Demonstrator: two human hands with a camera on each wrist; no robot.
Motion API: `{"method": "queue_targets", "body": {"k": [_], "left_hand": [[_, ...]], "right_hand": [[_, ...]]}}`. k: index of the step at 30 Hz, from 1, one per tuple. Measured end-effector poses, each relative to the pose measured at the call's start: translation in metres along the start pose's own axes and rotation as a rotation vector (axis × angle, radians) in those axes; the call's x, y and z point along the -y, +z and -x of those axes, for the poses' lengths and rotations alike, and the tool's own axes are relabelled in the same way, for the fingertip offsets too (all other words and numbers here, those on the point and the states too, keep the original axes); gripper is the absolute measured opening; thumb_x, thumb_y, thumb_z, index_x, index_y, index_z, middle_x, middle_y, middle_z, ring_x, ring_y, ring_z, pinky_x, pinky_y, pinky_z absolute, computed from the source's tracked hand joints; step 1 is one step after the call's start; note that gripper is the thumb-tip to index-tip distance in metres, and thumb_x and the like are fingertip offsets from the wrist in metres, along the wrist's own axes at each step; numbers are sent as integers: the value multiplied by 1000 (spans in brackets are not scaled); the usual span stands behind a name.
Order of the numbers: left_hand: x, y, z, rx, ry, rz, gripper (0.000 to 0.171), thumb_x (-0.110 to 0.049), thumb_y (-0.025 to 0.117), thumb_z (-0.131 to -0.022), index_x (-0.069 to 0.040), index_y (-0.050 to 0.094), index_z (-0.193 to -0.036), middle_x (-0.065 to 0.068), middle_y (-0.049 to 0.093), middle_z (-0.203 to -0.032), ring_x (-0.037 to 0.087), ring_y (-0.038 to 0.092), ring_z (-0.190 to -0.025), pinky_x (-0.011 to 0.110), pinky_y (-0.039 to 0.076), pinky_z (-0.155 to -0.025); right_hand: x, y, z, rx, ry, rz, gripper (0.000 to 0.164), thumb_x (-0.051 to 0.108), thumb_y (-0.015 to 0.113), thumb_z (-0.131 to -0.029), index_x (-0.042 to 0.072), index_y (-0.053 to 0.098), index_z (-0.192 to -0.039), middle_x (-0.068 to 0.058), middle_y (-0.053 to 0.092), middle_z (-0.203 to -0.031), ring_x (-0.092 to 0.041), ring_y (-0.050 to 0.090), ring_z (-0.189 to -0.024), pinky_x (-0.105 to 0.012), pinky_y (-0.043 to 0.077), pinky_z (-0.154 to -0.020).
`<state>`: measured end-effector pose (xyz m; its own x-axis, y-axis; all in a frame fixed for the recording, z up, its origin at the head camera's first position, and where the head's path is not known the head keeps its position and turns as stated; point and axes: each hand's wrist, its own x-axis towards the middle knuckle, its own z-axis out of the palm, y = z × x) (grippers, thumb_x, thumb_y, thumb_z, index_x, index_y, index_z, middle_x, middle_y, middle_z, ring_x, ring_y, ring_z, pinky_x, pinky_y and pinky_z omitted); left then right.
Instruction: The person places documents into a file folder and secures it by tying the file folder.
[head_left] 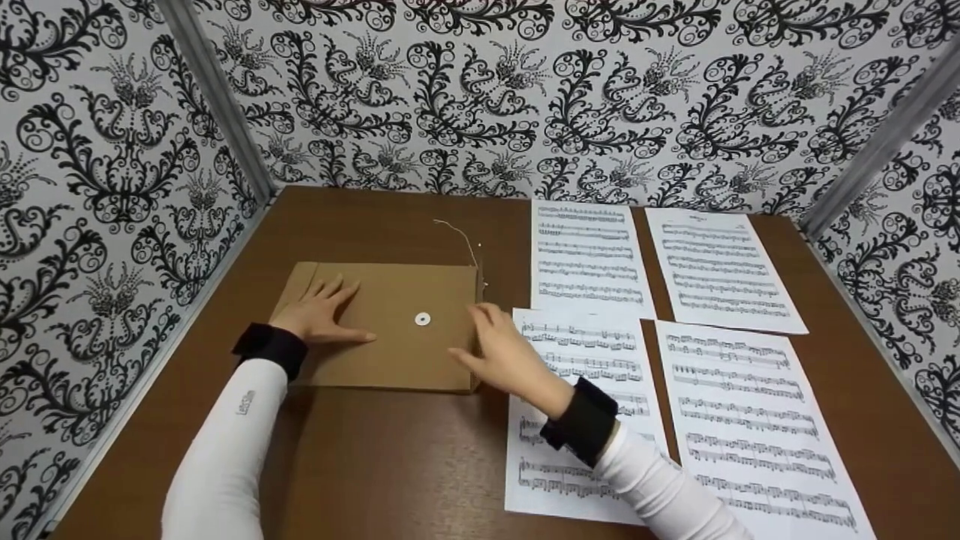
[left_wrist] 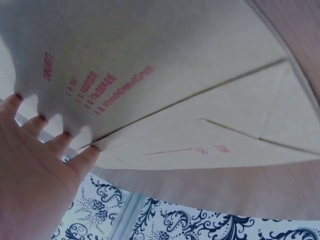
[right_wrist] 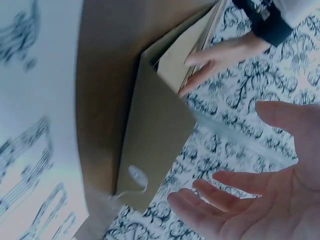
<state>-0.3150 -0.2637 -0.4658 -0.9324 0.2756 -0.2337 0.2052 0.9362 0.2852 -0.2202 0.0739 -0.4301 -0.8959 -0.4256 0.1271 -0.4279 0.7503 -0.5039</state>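
Note:
A brown kraft paper envelope (head_left: 397,289) lies on the table with a white round button (head_left: 423,319) on its upper face. My left hand (head_left: 319,315) rests on its left part, fingers spread. Red print shows on the envelope (left_wrist: 160,45) in the left wrist view, by the fingertips. At the envelope's right end, my right hand (head_left: 501,352) hovers with thumb and fingers apart, holding nothing. The right wrist view shows the flap (right_wrist: 157,130) standing up there, beside the open mouth. It carries another white button (right_wrist: 138,176) with a thin string (head_left: 466,240) that trails towards the back.
Sheets of printed music lie to the right: two at the back, a left one (head_left: 589,255) and a right one (head_left: 724,270), and two nearer, a left one (head_left: 555,457) partly under my right forearm and a right one (head_left: 757,420). Patterned walls (head_left: 480,97) enclose the brown table (head_left: 390,465).

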Motion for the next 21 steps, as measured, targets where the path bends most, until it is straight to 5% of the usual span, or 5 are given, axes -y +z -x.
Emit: {"method": "queue_targets", "body": {"k": [6,11,18,21], "left_hand": [[-2,-2,1,-3,-3,-7,114,-74,71,-78,-16,24,-164,23,13,-172,53,8,-158,76,20,-120],[-3,-3,1,-8,-2,-6,114,-74,72,-77,-16,25,-164,23,14,-171,53,9,-158,76,21,-119],[-3,-3,2,-4,10,9,114,-72,73,-78,-15,24,-164,25,14,-171,54,8,-157,77,20,-120],[-3,-4,1,0,6,0,113,-73,72,-78,-16,24,-164,24,14,-171,54,10,-157,77,20,-119]], "right_hand": [[-16,-11,-2,77,148,-118,82,37,67,-98,-11,32,-154,-34,39,-155,-47,43,-145,-55,36,-123],[-29,-15,-7,181,177,-164,83,35,67,-98,-18,31,-151,-40,37,-155,-50,37,-149,-56,30,-125],[-37,-8,-13,280,176,-163,79,35,66,-98,-20,37,-147,-40,49,-146,-49,51,-138,-54,42,-118],[-39,-6,-16,294,185,-184,73,33,67,-98,-18,43,-143,-36,62,-133,-46,65,-121,-51,51,-108]]}}
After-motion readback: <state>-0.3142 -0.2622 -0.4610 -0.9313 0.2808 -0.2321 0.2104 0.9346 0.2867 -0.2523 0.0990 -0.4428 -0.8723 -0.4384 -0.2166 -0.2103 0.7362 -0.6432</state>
